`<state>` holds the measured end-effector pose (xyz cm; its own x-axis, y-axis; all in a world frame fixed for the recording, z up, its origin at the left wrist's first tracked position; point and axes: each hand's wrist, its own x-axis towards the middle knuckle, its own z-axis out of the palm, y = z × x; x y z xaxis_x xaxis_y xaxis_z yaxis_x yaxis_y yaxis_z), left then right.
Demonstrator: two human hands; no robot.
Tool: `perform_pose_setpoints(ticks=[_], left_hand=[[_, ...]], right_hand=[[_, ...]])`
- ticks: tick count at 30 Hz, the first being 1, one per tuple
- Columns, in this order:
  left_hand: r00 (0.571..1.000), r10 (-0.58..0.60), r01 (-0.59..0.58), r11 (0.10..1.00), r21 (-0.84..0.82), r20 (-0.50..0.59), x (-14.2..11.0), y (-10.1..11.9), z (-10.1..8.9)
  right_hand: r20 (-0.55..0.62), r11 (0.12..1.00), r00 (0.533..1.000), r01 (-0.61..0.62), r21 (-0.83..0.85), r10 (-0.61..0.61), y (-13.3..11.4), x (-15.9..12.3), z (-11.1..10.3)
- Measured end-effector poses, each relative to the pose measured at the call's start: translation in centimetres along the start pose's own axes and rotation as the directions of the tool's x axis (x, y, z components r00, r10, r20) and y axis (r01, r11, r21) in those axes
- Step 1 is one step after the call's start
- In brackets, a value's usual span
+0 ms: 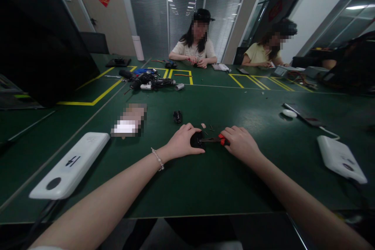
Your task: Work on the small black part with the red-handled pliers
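Thumb and fingers of my left hand (183,140) grip a small black part (197,139) on the green table (164,191); its exact kind is not clear. My right hand (241,140) is closed around the red handles of needle-nose pliers (213,140). Their dark jaws reach left and touch the black part. Just beyond lie several screws (211,128) and a small pinkish piece (203,125). Another black part (177,116) stands a little farther off to the left.
White power banks (72,164) (341,158) flank my arms, with cables attached. Beyond are a blurred-out phone (130,120), a pile of black tools and cables (149,80), and a dark phone (303,115) beside a white case (289,113). A black screen (38,39) rises at left. Two people sit opposite.
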<state>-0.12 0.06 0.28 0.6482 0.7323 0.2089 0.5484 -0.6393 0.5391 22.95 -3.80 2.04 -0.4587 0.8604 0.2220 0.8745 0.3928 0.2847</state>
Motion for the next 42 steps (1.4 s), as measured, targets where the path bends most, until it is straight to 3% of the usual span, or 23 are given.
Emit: perform_pose_setpoints(ticks=[42], left_hand=[[1.0, -0.026, 0.026, 1.0, -0.01, 0.017, -0.12, 0.32, -0.24]], right_hand=[[0.034, 0.999, 0.999, -0.027, 0.035, 0.026, 0.01, 0.05, -0.05]])
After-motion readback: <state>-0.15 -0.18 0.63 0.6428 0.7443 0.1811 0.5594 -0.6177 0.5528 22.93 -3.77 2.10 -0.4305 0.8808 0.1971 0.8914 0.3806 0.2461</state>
